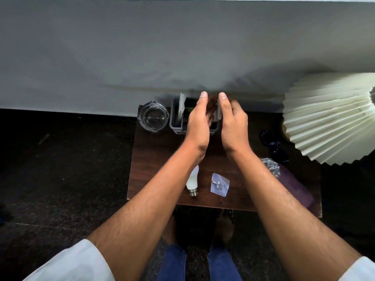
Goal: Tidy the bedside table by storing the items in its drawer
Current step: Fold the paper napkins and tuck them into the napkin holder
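Nearest the person, a white light bulb (192, 180) and a small clear plastic bag (220, 184) lie flat near the front edge of the dark wooden counter (162, 159), with a crumpled clear wrapper (271, 165) and dark sunglasses (274, 146) farther right beside the pleated lamp shade (328, 118). Farther back, the left hand (199, 118) and right hand (233, 122) reach over a grey organiser box (175, 118), palms facing; whether either grips anything I cannot tell. A glass ashtray (153, 117) sits just left of the box, against the grey bed (142, 53).

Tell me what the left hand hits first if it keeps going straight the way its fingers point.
Probably the grey wall behind the table: the left hand points there over the grey bin. Depth is unclear.
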